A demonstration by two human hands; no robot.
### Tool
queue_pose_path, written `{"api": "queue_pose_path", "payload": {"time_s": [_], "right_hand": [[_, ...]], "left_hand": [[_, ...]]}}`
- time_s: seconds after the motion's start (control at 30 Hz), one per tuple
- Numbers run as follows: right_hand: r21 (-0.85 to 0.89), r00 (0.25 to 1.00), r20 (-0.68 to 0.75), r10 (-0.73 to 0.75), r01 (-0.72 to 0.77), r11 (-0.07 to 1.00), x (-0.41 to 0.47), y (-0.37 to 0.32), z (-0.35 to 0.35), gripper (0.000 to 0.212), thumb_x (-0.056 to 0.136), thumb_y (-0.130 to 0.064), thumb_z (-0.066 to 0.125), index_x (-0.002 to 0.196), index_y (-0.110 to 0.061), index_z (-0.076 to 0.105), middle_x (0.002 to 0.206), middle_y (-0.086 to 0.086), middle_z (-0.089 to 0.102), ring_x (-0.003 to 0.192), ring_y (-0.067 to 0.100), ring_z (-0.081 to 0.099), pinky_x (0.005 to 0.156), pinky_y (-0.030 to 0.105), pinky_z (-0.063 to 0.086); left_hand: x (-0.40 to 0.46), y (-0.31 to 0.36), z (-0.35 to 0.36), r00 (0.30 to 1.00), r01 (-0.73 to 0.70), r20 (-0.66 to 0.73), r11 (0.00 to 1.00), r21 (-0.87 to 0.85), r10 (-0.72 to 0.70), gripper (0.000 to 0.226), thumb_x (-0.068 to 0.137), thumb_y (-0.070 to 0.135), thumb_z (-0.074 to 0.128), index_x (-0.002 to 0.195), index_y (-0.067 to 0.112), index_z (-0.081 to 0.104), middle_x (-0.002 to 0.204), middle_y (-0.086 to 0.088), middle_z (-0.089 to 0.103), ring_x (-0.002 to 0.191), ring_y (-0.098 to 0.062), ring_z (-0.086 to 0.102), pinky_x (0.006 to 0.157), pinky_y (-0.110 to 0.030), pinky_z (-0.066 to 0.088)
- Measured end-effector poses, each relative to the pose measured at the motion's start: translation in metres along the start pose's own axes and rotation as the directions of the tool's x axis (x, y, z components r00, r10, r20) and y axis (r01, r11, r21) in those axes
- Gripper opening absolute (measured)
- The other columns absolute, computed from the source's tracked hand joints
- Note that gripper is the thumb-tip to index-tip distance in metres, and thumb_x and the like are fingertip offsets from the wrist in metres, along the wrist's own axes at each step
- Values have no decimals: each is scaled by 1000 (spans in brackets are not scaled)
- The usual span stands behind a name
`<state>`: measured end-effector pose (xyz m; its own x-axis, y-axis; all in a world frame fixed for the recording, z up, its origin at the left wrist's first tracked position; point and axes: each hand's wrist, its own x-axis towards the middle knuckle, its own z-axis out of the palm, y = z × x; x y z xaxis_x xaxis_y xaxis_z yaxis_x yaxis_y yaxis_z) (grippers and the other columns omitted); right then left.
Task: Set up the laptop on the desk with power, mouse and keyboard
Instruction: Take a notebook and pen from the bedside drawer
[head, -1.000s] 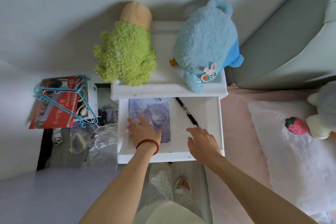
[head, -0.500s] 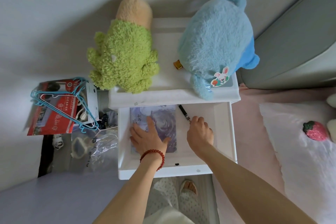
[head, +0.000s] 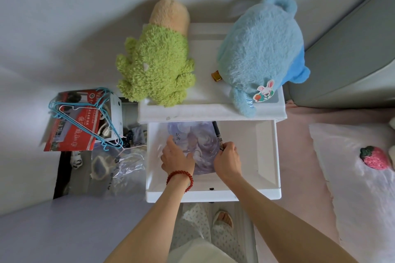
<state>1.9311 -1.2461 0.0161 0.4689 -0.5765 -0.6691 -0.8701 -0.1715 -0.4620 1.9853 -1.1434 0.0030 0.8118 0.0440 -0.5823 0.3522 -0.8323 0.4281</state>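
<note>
Head view: purple swirl-print mousepad [head: 198,145] flat in white drawer [head: 265,156].

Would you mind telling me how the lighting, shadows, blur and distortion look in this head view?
Head view: soft, even light; the green plush and blue plush cast faint shadows on the wall behind; wide-angle bending shows toward the edges; the left hand looks slightly smeared, and so does the hanger pile; the right hand is sharper.
</note>
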Motion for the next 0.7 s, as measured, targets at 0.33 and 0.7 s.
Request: {"api": "queue_pose_path", "payload": {"time_s": [0.33, 0.7], "right_hand": [[-152, 990, -57, -129, 119, 981, -22, 0, -39, 20, 95, -17, 35, 106, -9, 51, 107, 13, 55, 80, 25, 50, 76, 39, 48], [-98, 839, 92, -536, 543, 834, -107, 8, -80, 25, 94, -13, 45, 113, -11, 62, 99, 16, 65, 92, 32, 56, 74, 30, 40]], "left_hand": [[-30, 38, -46, 996, -70, 36, 983, -167, 77, 37, 93, 16, 43, 128, 5, 35, 107, -21, 60, 85, -32, 55, 73, -37, 44], [-118, 38, -79, 958, 144, 288, 851, -505, 9, 20, 87, 8, 44, 107, 3, 46, 87, -16, 57, 75, -28, 58, 69, -36, 51]]}}
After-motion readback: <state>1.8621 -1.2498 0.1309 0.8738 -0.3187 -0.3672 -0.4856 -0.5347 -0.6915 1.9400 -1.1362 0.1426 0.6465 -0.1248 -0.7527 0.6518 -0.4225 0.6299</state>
